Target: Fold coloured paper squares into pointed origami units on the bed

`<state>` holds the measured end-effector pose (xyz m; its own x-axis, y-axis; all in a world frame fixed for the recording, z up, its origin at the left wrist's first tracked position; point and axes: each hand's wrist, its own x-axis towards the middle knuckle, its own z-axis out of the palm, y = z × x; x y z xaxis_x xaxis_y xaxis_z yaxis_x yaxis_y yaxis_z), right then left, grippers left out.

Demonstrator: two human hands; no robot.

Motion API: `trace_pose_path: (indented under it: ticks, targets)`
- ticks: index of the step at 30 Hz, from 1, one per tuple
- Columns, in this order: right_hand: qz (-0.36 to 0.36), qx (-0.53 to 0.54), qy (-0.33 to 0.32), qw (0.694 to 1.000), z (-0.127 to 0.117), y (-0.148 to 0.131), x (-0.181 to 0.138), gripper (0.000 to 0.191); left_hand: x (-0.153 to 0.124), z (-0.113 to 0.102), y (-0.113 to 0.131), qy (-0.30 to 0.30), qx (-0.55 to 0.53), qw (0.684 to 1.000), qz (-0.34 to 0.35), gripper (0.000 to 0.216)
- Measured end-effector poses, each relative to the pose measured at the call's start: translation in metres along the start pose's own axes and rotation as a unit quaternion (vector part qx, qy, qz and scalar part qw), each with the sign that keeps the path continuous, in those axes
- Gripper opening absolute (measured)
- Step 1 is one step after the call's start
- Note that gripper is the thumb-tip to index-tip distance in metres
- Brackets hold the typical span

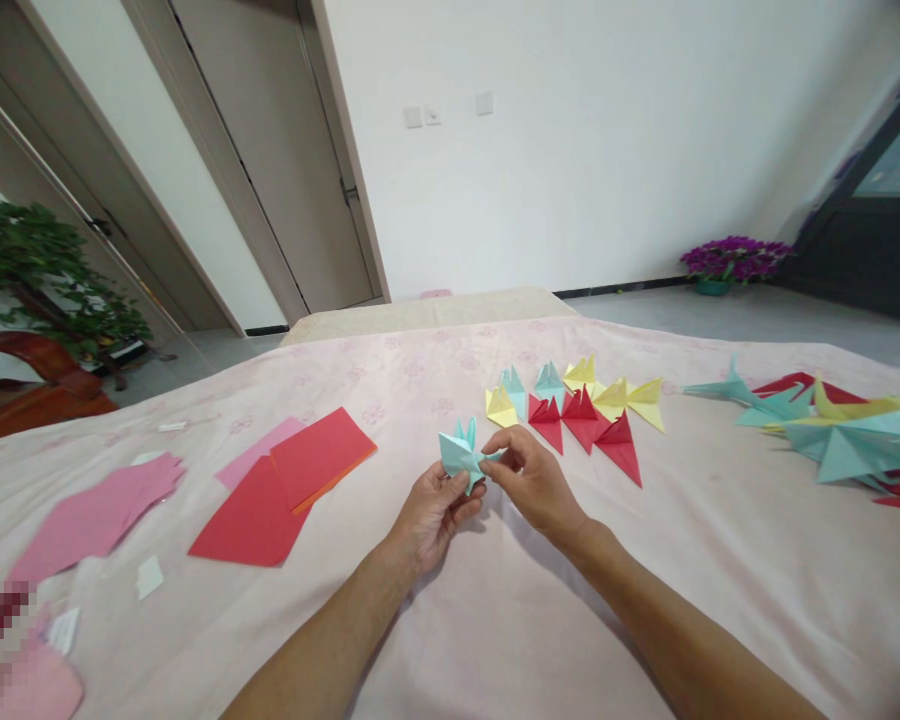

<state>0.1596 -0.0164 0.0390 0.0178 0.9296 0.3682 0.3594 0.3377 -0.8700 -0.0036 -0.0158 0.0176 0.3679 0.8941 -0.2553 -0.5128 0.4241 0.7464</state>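
Pale pink tablecloth (pixel 510 640) is spreading beneath the light-blue paper fold (pixel 459 452), which is serving as reference point and is being held over the cloth in both hands. Left forearm (pixel 330 620) and right forearm (pixel 667 610) are slanting inward, converging on the fold from its near side. Larger paper birds (pixel 847 445) are lying heaped well to the fold's right. Red sheets (pixel 251 515) are resting to its left (a strip of orange is showing under one), with pink sheets (pixel 97 515) lying farther left. Right hand (pixel 536 480) is arching, back upward, thumb and index finger pinching the fold's right side. Left hand (pixel 435 510) is gripping from left and below, thumb pressing the near face, other fingers curling underneath. Small folded pieces (pixel 581 420) are clustering beyond and right of the fold.
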Motion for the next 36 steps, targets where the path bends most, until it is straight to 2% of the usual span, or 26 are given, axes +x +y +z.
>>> trace_pose_path:
  ticks: [2, 5, 10, 14, 18, 26, 31, 36]
  targets:
    - [-0.081, -0.020, 0.017, 0.996, 0.001, -0.004, -0.003, 0.001, 0.000, 0.001, 0.000, 0.006, -0.006, 1.000, 0.026, 0.041]
    - [-0.161, -0.027, 0.024, 0.986, 0.003, -0.007, -0.009, 0.011, -0.001, 0.004, -0.001, 0.011, -0.010, 0.997, 0.071, 0.041]
    - [-0.227, -0.047, 0.052, 0.971, 0.008, -0.006, -0.018, 0.027, -0.006, 0.009, -0.004, 0.021, 0.014, 0.989, 0.147, 0.031]
    - [-0.281, -0.050, 0.080, 0.955, 0.007, -0.008, -0.020, 0.031, -0.011, 0.013, -0.007, 0.055, 0.075, 0.976, 0.199, 0.027]
    - [-0.317, -0.030, 0.060, 0.946, 0.002, -0.011, -0.019, 0.033, -0.014, 0.012, -0.008, 0.091, 0.150, 0.957, 0.233, 0.028]
    - [-0.300, -0.027, 0.030, 0.953, -0.002, -0.011, -0.014, 0.028, -0.012, 0.006, -0.006, 0.086, 0.208, 0.925, 0.305, 0.022]
    - [-0.261, -0.017, 0.012, 0.965, -0.002, -0.008, -0.014, 0.014, -0.013, 0.008, -0.004, 0.085, 0.202, 0.931, 0.292, 0.025]
    - [-0.240, -0.021, 0.009, 0.971, -0.004, -0.003, -0.012, 0.011, -0.016, 0.009, -0.005, 0.069, 0.217, 0.928, 0.296, 0.024]
